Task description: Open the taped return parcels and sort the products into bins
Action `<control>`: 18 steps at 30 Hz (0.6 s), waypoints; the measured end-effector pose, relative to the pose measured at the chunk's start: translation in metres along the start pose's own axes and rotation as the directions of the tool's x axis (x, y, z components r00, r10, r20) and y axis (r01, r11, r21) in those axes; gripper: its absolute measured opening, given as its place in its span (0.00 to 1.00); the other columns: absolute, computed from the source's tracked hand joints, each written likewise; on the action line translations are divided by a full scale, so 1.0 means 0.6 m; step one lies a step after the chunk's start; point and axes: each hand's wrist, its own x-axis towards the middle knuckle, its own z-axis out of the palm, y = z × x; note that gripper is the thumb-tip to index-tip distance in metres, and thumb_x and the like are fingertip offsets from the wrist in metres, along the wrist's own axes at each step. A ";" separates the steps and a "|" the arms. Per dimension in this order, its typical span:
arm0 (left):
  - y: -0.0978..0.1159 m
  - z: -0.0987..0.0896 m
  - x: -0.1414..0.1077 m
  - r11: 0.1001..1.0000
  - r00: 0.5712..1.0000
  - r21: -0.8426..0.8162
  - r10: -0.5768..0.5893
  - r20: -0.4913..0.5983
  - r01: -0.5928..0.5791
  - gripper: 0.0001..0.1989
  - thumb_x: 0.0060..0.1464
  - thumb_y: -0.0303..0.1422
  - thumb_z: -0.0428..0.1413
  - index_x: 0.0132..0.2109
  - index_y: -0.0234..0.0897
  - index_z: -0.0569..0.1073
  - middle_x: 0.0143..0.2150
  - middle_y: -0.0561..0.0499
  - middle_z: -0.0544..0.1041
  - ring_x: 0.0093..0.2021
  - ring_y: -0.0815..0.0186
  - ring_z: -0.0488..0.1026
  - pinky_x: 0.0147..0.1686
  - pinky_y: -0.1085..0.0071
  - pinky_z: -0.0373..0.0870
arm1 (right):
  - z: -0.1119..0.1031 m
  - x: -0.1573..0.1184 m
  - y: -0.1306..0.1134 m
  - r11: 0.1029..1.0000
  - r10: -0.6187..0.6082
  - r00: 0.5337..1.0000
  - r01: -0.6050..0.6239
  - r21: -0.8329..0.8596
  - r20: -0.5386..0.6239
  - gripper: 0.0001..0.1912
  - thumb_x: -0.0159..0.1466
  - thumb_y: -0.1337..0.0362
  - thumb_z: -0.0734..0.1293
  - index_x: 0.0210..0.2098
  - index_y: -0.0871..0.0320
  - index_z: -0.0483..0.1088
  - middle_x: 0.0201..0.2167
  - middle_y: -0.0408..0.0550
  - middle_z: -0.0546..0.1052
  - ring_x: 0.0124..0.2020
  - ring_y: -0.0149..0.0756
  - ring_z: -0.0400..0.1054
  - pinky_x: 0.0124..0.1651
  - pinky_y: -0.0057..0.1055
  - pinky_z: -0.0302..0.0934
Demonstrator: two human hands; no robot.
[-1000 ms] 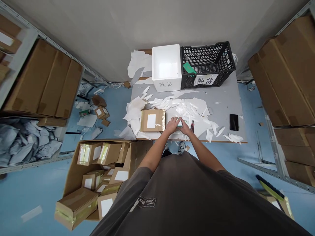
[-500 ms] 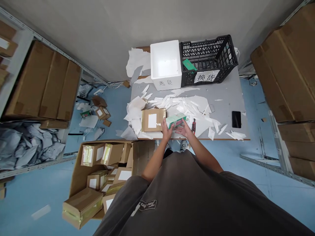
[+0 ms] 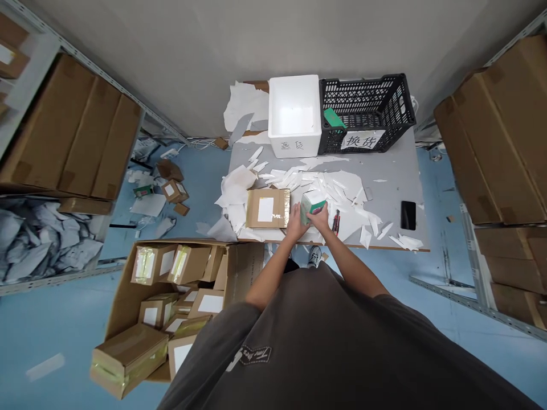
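Between my two hands is a small green and white box [image 3: 311, 204], held tilted over the near edge of the table. My left hand [image 3: 296, 222] grips its left side, and my right hand [image 3: 319, 217] has its fingers on the right side. A brown cardboard parcel [image 3: 265, 209] with a white label and clear tape lies just left of my left hand. Close to the right of my right hand lies a red and black utility knife [image 3: 336, 222] on white paper scraps [image 3: 342, 188].
At the table's back stand a white foam box [image 3: 294, 145] and a black plastic crate [image 3: 366, 134] with a green box inside. A phone [image 3: 408, 215] lies to the right. On the floor at left, a large carton [image 3: 245, 267] holds several taped parcels. Shelves with cartons flank both sides.
The green and white box has been turned from lying lengthwise to a more upright tilt, and my right hand has closed in on it. The whole view has shifted slightly.
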 end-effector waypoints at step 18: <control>0.012 -0.089 0.030 0.909 0.911 0.348 0.075 0.405 -0.229 0.43 0.53 0.27 0.70 0.74 0.47 0.69 0.68 0.41 0.73 0.66 0.45 0.74 0.65 0.53 0.74 | -0.007 0.017 0.072 0.989 -0.047 0.828 0.118 -0.092 0.558 0.63 0.42 0.63 0.83 0.75 0.53 0.61 0.79 0.62 0.58 0.81 0.65 0.47 0.80 0.59 0.48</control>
